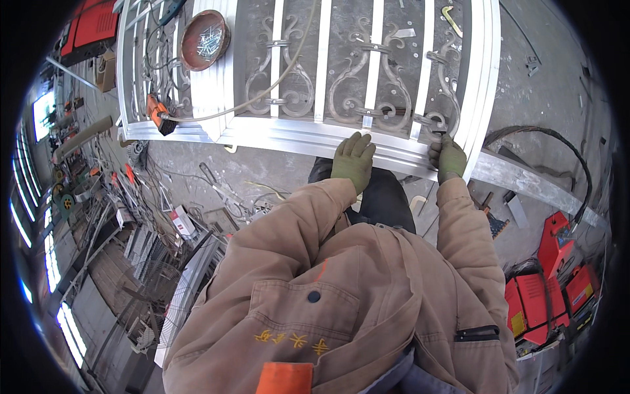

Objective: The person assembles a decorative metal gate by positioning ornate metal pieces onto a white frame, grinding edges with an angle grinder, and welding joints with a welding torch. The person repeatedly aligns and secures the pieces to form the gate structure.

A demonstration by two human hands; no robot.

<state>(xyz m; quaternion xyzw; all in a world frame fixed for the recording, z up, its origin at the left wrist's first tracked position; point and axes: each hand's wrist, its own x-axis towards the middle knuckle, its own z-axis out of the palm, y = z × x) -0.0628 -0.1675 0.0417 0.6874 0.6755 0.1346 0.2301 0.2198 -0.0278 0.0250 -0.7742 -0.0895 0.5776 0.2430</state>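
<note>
In an olive-green work glove, my left hand (pixel 354 160) lies on the near rail of a silver metal frame (pixel 289 133), its fingers stretched out side by side. Just beyond the fingertips stands a white upright bar (pixel 374 72) with a grey scroll ornament (pixel 401 98) around it. My right hand (pixel 450 157), gloved the same way, is closed at the frame's near right corner. Its fingertips meet the foot of another scroll ornament (pixel 448 85); a small dark piece shows there, too hidden to name.
A reddish bowl of screws (pixel 205 41) rests on the frame, left of centre. An orange power tool (pixel 159 113) with a pale hose lies on the near left rail. A yellow-handled tool (pixel 451 21) is at the far right. Red machines (pixel 535 305) stand lower right; scrap and tools crowd the left floor.
</note>
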